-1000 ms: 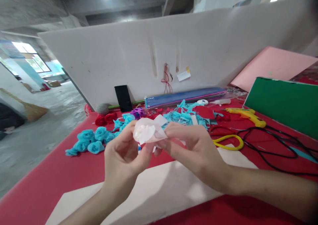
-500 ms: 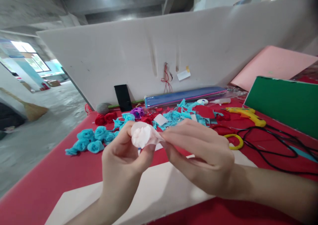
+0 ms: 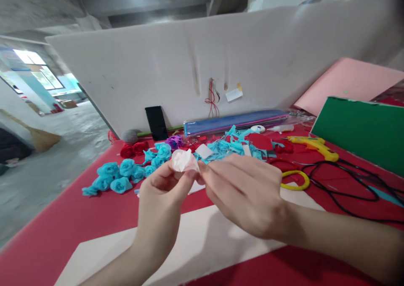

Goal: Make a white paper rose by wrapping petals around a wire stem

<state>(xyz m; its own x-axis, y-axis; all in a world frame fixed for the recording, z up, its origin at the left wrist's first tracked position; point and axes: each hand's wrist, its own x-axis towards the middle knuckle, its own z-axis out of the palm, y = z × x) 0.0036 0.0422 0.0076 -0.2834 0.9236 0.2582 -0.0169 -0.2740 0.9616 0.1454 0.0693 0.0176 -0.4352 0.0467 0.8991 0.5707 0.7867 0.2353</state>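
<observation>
A pale pink paper flower is held up over the table between both hands. My left hand pinches it from the left, thumb and fingers closed around its lower part. From the right, my right hand pinches the flower's right edge between thumb and fingertips; the exact grip is partly hidden. Below the hands lies a long pale pink paper sheet on the red tabletop. Finished-looking blue paper roses lie in a cluster to the left of my left hand.
Blue paper scraps lie behind the hands. On the right are yellow-handled scissors, a yellow glue gun, black cable and a green board. A dark phone leans on the white panel at the back.
Both hands have shifted slightly, the left one up and right with the flower. My right hand has turned, its back now facing up more, and the flower's loose edge is drawn in.
</observation>
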